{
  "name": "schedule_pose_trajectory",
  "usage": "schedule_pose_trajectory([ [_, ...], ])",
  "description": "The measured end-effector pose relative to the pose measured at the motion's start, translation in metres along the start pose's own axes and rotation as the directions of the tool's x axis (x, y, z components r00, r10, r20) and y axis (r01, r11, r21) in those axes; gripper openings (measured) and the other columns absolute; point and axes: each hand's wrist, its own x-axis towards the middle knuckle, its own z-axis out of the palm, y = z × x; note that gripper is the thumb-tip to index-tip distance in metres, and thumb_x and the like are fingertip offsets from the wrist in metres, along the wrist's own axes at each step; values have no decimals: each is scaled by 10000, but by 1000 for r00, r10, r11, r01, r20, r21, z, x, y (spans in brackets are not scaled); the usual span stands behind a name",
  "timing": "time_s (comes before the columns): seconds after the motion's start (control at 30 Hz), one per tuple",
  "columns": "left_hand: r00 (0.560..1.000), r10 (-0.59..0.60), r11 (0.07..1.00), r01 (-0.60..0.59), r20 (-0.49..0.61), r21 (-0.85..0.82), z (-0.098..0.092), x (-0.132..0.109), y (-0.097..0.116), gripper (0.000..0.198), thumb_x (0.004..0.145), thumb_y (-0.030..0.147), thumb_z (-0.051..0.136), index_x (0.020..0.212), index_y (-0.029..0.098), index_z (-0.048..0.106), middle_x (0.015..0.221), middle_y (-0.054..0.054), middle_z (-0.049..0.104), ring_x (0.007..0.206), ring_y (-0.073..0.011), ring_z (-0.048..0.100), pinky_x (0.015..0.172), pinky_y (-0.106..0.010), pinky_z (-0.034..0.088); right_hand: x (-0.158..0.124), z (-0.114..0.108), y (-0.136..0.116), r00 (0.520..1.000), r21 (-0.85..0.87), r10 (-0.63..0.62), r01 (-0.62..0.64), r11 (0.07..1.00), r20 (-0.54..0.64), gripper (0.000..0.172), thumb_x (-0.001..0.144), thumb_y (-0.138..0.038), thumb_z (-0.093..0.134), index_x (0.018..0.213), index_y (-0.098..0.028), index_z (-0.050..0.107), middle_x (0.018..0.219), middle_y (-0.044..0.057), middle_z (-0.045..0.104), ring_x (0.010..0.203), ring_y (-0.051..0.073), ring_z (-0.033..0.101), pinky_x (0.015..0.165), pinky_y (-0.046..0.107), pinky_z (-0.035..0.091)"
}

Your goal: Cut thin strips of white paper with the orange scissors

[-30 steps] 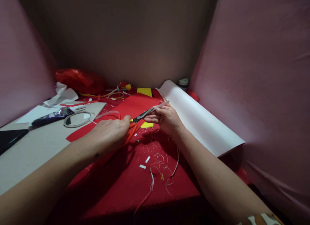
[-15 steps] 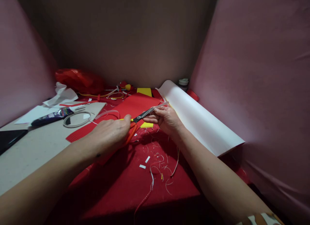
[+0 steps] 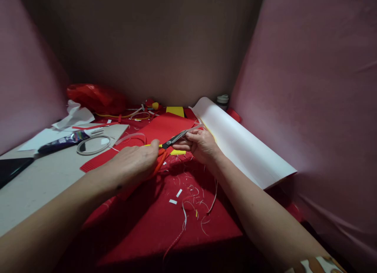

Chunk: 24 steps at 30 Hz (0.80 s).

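Observation:
My left hand (image 3: 137,157) is wrapped round the orange and yellow handles of a pair of scissors (image 3: 168,143). Their dark blades point right and look nearly closed. My right hand (image 3: 203,143) pinches a narrow pale strip (image 3: 195,128) between thumb and fingers, right at the blade tips. Whether the blades have cut into the strip cannot be made out. Below and behind the scissors lies a red corrugated sheet (image 3: 160,126), with a yellow corrugated piece (image 3: 174,111) partly under it.
On the grey board (image 3: 59,167) at left lie a ring of tape (image 3: 80,147), a dark purple tube (image 3: 63,142) and a black flat object (image 3: 13,169). A white rolled sheet (image 3: 241,139) stretches along the right. Thread scraps (image 3: 191,190) litter the red cloth (image 3: 153,230). A red bag (image 3: 96,98) sits behind.
My right hand and the pale strip have shifted very slightly left. The scissors stay almost in the same place.

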Motion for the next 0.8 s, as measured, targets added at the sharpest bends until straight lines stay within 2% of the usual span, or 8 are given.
schedule_pose_trajectory([
  [0.1,998,-49,994,44,44,102,-1,0,2,282,828,266,303,1030,159,468,769,-171,639,688,-319,623,575,-405,412,0,1,0,1000,-12,8,-8,1000,-9,118,781,-124,518,701,-122,603,654,75,702,733,200,709,789,372,588],
  [0.23,997,-48,991,40,58,130,-2,1,1,295,856,273,245,1011,162,469,749,-171,632,706,-330,630,564,-394,400,-1,1,0,1000,-38,8,-8,999,-1,106,781,-152,529,720,-127,613,703,94,717,804,213,707,824,380,574],
  [0.47,995,-41,993,31,94,115,-10,0,10,264,838,258,285,1007,148,454,779,-164,651,694,-320,634,546,-382,389,-2,5,-2,1000,-58,23,-22,998,3,49,748,-157,556,724,-125,585,733,121,718,882,246,697,857,438,552],
  [0.63,999,-8,994,5,32,106,-5,2,7,299,863,304,237,1004,152,453,734,-168,647,676,-328,635,523,-370,365,-4,10,-5,997,-56,51,-54,997,-49,100,761,-137,523,689,-139,593,704,111,707,899,246,691,858,429,557],
  [0.8,997,-35,996,29,71,86,-7,1,7,275,853,304,259,985,159,451,792,-168,657,701,-305,639,542,-361,392,-5,13,-6,995,-43,75,-78,996,-63,133,771,-112,498,686,-142,597,658,95,702,896,231,691,845,396,566],
])
